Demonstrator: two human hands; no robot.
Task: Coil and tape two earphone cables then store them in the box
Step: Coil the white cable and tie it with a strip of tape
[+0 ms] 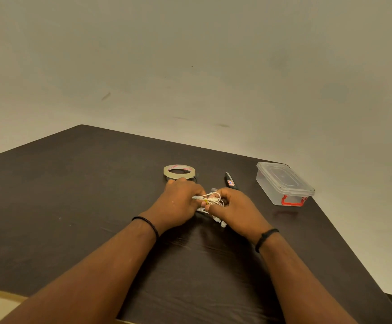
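Mid-table | left hand (pixel 178 202) and right hand (pixel 234 206) both grip the white cable bundle (pixel 210 199) between them | tape roll (pixel 179 171) just beyond left hand, nearer it | box (pixel 284 183) lidded, far right.

tape roll (pixel 179 171) just beyond, cutter (pixel 230 181) beside, box (pixel 284 183) rightward

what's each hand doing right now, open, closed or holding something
Left hand: fingers curled round the coiled white earphone cable, holding it.
Right hand: pinching the same cable bundle from the other side.
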